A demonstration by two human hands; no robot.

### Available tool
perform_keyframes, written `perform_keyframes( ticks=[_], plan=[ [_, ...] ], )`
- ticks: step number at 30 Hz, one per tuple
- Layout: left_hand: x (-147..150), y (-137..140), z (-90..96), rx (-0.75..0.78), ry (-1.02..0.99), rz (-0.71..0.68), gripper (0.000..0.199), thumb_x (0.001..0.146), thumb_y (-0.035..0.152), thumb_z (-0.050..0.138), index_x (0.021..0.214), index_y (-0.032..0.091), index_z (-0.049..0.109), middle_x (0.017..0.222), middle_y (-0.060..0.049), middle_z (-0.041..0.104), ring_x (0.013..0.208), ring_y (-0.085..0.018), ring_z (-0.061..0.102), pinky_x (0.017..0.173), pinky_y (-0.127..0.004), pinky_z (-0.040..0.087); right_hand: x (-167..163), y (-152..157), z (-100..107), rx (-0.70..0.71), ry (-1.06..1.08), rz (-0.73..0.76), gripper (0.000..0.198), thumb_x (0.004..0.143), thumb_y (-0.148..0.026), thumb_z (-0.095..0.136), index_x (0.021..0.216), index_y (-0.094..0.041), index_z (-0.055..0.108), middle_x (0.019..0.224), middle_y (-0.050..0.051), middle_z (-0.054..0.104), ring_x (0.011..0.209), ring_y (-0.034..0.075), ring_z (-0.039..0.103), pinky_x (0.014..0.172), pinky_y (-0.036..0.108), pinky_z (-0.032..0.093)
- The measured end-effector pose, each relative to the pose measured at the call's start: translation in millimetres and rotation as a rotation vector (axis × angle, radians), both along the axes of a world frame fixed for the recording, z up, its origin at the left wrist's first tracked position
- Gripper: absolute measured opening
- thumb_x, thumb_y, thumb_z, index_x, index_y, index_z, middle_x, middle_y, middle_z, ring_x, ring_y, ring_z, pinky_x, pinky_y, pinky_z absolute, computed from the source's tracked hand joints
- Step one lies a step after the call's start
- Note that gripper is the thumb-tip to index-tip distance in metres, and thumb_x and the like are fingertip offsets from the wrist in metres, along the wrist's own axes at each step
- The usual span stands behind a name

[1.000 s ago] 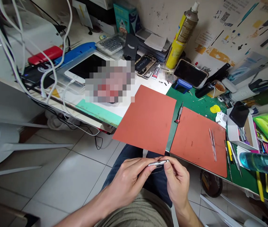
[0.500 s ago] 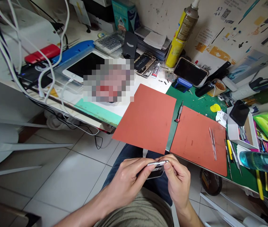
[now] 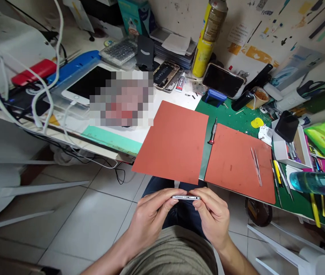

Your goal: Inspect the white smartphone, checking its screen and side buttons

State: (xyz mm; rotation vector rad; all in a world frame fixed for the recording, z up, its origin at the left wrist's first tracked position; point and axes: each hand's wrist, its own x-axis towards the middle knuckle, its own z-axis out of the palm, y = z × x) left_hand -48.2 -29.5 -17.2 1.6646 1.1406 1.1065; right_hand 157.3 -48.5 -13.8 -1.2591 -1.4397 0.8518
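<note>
Cluttered workbench (image 3: 233, 118) across the upper half, green mat showing between the things on it. Tiled floor (image 3: 88, 225) below and to the left, with white cables (image 3: 40, 95) hanging off the bench edge. Two red mats side by side: the larger (image 3: 173, 141) overhanging the bench edge, the smaller (image 3: 236, 162) to its right. Tablet (image 3: 84, 86) with a dark screen at far left, beside a pixelated patch. Yellow spray can (image 3: 206, 40) upright against the wall; dark phone (image 3: 222, 80) propped on a blue stand just right of it. Small screwdriver (image 3: 212, 131) lying in the gap between the red mats; tweezers (image 3: 255, 160) resting on the smaller one.

Below the bench edge, over the lap: left hand (image 3: 151, 217) and right hand (image 3: 212, 215), both grasping a thin silver phone (image 3: 185, 197) seen edge-on. Long axis running left to right, roughly level. Fingertips of each hand pinched on an end, thumbs beneath, other fingers curled over the top. Phone held between the two hands, equally near both, just in front of the larger red mat's near edge and well apart from the screwdriver and tweezers.
</note>
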Motion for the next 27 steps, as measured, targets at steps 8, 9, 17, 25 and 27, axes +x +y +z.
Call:
perform_keyframes(
  ticks=[8,9,17,25,27],
  plan=[
    [-0.4,3.4,-1.4,0.029,-0.004,-0.027,0.030,0.108,0.010,0.068,0.123,0.028,0.086,0.111,0.000,0.093,0.096,-0.018,0.090,0.090,-0.020,0.068,1.1,1.2,4.2,0.013,-0.059,0.020,0.021,0.110,-0.026,0.071,0.120,-0.028,0.090,0.098,0.006,0.088,0.085,0.019,0.083,0.078,0.029,0.068],
    [-0.6,3.5,-1.5,0.024,-0.004,-0.032,0.030,0.108,0.010,0.068,0.123,0.028,0.087,0.111,0.000,0.093,0.096,-0.018,0.090,0.090,-0.020,0.068,1.4,1.5,5.0,0.013,-0.063,0.026,0.022,0.110,-0.025,0.071,0.121,-0.028,0.090,0.098,0.006,0.088,0.085,0.019,0.083,0.078,0.029,0.068],
    [0.5,1.0,-0.4,-0.029,-0.002,-0.065,0.031,0.110,0.011,0.067,0.127,0.029,0.086,0.117,0.000,0.092,0.103,-0.017,0.089,0.094,-0.019,0.065,3.5,1.8,7.6,-0.006,-0.060,0.009,0.022,0.110,-0.022,0.070,0.114,-0.027,0.091,0.091,0.004,0.084,0.080,0.018,0.079,0.075,0.027,0.066],
    [0.2,0.3,3.1,-0.013,0.001,-0.125,0.031,0.115,0.012,0.060,0.133,0.026,0.081,0.121,-0.002,0.090,0.107,-0.015,0.087,0.097,-0.019,0.063,5.2,-2.8,0.7,-0.023,-0.068,-0.006,0.022,0.109,-0.018,0.069,0.113,-0.027,0.089,0.086,0.002,0.079,0.072,0.014,0.073,0.067,0.022,0.060],
    [0.0,1.2,4.0,0.005,0.002,-0.122,0.030,0.115,0.012,0.060,0.132,0.026,0.081,0.120,-0.002,0.091,0.105,-0.016,0.087,0.095,-0.019,0.063,5.0,-2.9,0.0,-0.021,-0.073,-0.001,0.023,0.109,-0.017,0.069,0.114,-0.028,0.089,0.087,0.001,0.078,0.072,0.013,0.073,0.066,0.021,0.060]
  ],
)
